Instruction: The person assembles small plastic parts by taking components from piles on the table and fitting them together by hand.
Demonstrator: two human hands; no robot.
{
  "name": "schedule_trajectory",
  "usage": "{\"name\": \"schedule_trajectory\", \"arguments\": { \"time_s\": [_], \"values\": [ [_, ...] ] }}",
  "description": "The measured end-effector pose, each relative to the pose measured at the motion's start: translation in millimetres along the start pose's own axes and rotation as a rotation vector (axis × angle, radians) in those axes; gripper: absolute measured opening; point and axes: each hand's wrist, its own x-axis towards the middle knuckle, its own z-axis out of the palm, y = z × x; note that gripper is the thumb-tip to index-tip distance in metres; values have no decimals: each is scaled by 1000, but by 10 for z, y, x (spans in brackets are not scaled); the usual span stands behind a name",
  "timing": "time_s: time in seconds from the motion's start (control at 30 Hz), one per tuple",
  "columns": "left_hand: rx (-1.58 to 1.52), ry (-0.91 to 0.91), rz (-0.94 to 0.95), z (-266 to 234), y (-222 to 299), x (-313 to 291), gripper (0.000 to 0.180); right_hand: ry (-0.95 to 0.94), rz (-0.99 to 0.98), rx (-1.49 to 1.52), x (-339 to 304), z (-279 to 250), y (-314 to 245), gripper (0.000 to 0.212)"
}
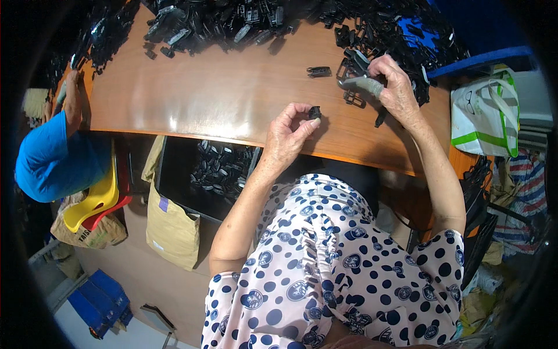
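My left hand [289, 132] is closed, with a small black plastic buckle part [314, 113] pinched between thumb and fingers near the table's front edge. To the right, my right hand [396, 88] reaches over the near edge of a heap of black plastic buckle pieces [378, 35]. Its fingers are apart, and a pale grey covering [366, 86] wraps one digit. Black frame-shaped pieces [354, 99] lie beside and under that digit; whether it touches them I cannot tell. A lone black pronged piece [319, 71] rests left of this hand.
More black parts [224, 23] are heaped along the back of the brown table [192, 93]. Below its front edge sits a black bin [174, 174] of parts. A white-green bag [485, 113] stands at right. At far left, a person in a blue shirt [46, 157] works.
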Motion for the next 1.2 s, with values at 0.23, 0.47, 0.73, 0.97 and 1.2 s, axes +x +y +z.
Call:
{"name": "schedule_trajectory", "arguments": {
  "time_s": [0.23, 0.47, 0.73, 0.97, 1.2],
  "values": [
    [40, -2, 44, -62, -45, 12, 22, -22, 143, 310, 144, 72, -59, 17],
    [320, -47, 477, 14, 29, 289, 19, -191, 443, 1109, 238, 207, -314, 19],
    [-97, -23, 202, -86, 71, 117, 21, -281, 393, 916, 82, 162, -701, 17],
    [-89, -6, 225, -88, 50, 29, 22, -295, 488, 1365, -178, 180, -839, 19],
    [84, -34, 278, -15, 90, 38, 21, -290, 314, 1148, -274, 173, -747, 27]
  ]
}}
